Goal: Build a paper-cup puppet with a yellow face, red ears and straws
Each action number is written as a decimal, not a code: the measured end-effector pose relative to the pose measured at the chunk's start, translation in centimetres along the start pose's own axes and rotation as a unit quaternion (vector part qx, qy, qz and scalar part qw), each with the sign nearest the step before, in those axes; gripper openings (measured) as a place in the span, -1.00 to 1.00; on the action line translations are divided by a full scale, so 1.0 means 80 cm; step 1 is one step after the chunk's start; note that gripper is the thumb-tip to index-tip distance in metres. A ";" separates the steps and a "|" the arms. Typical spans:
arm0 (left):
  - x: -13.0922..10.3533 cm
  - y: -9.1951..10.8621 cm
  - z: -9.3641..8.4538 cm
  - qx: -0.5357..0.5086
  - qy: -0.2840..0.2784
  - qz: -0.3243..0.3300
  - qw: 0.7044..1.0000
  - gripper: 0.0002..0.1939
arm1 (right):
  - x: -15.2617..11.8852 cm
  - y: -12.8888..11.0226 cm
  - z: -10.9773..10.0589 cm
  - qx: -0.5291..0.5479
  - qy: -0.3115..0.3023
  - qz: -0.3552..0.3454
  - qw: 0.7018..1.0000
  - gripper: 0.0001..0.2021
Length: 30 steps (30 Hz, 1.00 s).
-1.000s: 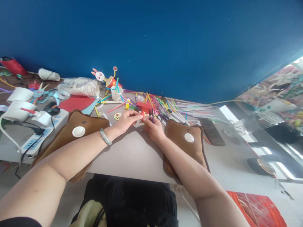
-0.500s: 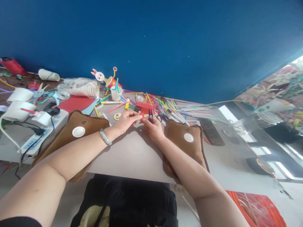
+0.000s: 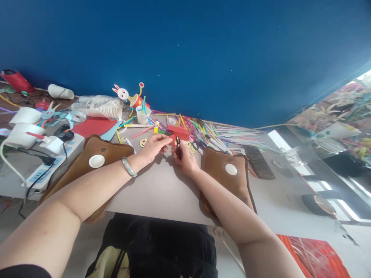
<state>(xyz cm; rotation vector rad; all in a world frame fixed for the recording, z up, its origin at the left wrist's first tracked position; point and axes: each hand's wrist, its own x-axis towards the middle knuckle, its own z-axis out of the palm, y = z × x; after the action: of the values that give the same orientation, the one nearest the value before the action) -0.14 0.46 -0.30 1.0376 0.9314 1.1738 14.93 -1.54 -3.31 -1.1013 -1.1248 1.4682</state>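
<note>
Near the middle of the table, my left hand [image 3: 155,147] pinches the edge of a small red paper piece [image 3: 173,139]. My right hand [image 3: 185,158] is closed around dark-handled scissors [image 3: 178,146], their blades pointing up beside the red paper. The two hands are close together, a small gap between them. Another red piece [image 3: 181,133] shows just behind the scissors. A round yellow face sticker [image 3: 142,143] lies left of my left hand's fingers. How the blades meet the paper is too small to tell.
Brown cushions [image 3: 108,150] [image 3: 226,177] lie under both forearms. Colourful pipe cleaners [image 3: 214,133] spread behind the hands. A white cup [image 3: 143,114], a glue stick [image 3: 155,127] and stacked paper cups [image 3: 107,110] stand or lie farther back. A power strip [image 3: 40,173] is at left, a phone [image 3: 259,162] at right.
The scissors have turned in my right hand from upright beside the paper to tilted toward it. My left hand has shifted slightly left, and the fingers of both hands have moved a little apart.
</note>
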 end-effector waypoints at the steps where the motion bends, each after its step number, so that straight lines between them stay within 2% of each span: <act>1: -0.001 0.001 0.001 -0.001 0.000 0.000 1.000 -0.75 | -0.001 0.000 0.001 -0.010 -0.009 -0.002 1.000 -0.38; 6: 0.000 0.001 0.002 -0.005 -0.002 -0.001 1.000 -0.77 | -0.006 -0.002 0.005 -0.045 -0.045 -0.011 0.998 -0.38; 30: 0.000 -0.006 0.000 0.009 -0.030 0.006 0.999 -0.82 | -0.004 0.002 0.005 0.010 -0.055 0.012 0.998 -0.44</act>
<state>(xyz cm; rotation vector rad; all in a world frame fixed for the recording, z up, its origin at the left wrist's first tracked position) -0.06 0.40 -0.77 1.0888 0.8920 1.1405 14.54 -1.94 -3.35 -1.0348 -1.1745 1.5709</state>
